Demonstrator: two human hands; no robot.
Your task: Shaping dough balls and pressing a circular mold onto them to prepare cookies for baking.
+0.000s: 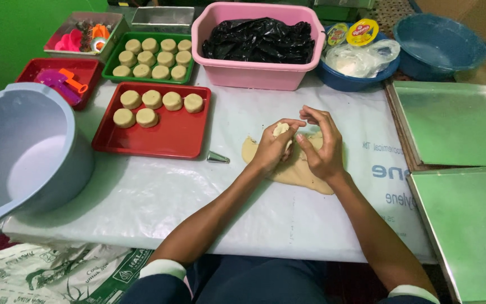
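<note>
My left hand (271,147) is closed around a small lump of pale dough (280,129) that shows above its fingers. My right hand (322,143) curls against that lump from the right, fingertips touching it. Both hands hover over a flat sheet of the same dough (299,171) spread on the white plastic-covered table (198,197). A small metal cone-shaped cutter (218,158) lies just left of the dough sheet. A red tray (170,138) left of it holds several round dough pieces (152,99).
A green tray (108,68) with several dough rounds sits behind the red one. A large grey bucket (23,152) stands at the left, a pink tub (254,73) with black plastic at the back, blue bowls (440,42) at the back right, and metal baking trays (457,124) on the right.
</note>
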